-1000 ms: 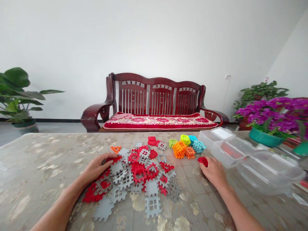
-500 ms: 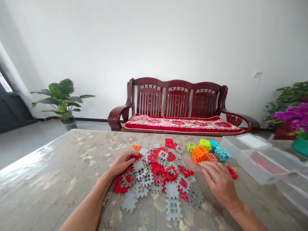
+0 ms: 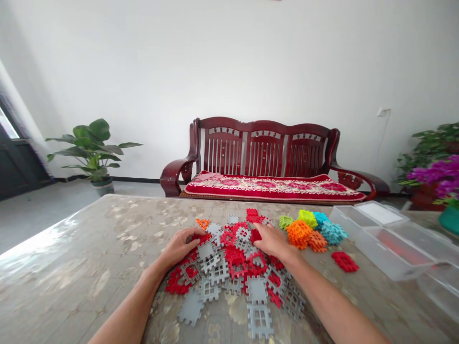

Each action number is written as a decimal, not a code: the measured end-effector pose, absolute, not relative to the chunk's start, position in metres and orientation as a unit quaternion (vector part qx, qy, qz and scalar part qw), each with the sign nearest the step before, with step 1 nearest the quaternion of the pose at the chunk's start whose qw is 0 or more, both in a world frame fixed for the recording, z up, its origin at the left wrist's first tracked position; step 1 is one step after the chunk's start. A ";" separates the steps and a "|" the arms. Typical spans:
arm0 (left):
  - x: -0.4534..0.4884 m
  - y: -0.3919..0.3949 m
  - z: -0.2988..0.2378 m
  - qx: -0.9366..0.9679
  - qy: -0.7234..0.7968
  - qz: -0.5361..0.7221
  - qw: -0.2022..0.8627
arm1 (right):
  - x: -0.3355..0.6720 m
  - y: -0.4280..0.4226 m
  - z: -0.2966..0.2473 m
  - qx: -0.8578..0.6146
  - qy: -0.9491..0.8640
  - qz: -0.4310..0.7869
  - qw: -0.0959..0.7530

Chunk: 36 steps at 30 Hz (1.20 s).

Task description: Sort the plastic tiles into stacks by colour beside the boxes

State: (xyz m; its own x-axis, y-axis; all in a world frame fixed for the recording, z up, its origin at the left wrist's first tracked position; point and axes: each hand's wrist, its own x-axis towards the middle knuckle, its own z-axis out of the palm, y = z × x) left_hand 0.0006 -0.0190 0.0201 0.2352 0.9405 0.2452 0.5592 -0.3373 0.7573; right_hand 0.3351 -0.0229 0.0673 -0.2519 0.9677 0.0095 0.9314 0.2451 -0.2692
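A heap of flat red and grey interlocking plastic tiles [image 3: 229, 267] lies on the marbled table [image 3: 89, 267]. My left hand [image 3: 179, 246] rests palm down on the heap's left edge, fingers curled over red and grey tiles. My right hand [image 3: 272, 241] reaches into the heap's far side, fingertips closed on a red tile [image 3: 255, 235]. A lone red tile stack [image 3: 344, 261] lies to the right, apart from both hands. Small stacks of orange [image 3: 300, 234], green [image 3: 307, 217] and blue [image 3: 332, 230] tiles stand beyond it.
Clear plastic boxes [image 3: 390, 241] sit at the table's right side. A dark wooden bench [image 3: 265, 162] with a red cushion stands behind the table. A leafy plant [image 3: 91, 148] is at the left, purple flowers [image 3: 435, 174] at the right.
My right hand has left the red tile stack on the table at the right and moved left into the heap, onto a red tile. The view swung left. My left hand stayed put.
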 end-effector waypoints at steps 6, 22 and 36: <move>0.001 -0.018 0.019 0.743 0.506 0.352 0.260 | 0.338 -0.010 0.057 -0.602 -0.786 0.100 0.099; 0.000 -0.018 0.019 0.749 0.497 0.347 0.268 | 0.364 -0.044 0.063 -0.541 -0.770 0.130 0.310; 0.000 -0.017 0.020 0.755 0.501 0.336 0.257 | 0.399 -0.086 0.031 -0.569 -0.734 0.209 0.306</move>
State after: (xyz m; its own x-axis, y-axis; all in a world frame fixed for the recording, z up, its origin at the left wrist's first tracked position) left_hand 0.0000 -0.0174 0.0200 0.2716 0.9294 0.2500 0.5837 -0.3656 0.7250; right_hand 0.3991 -0.0864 0.0312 -0.1656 0.9629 0.2129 0.7073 0.2664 -0.6548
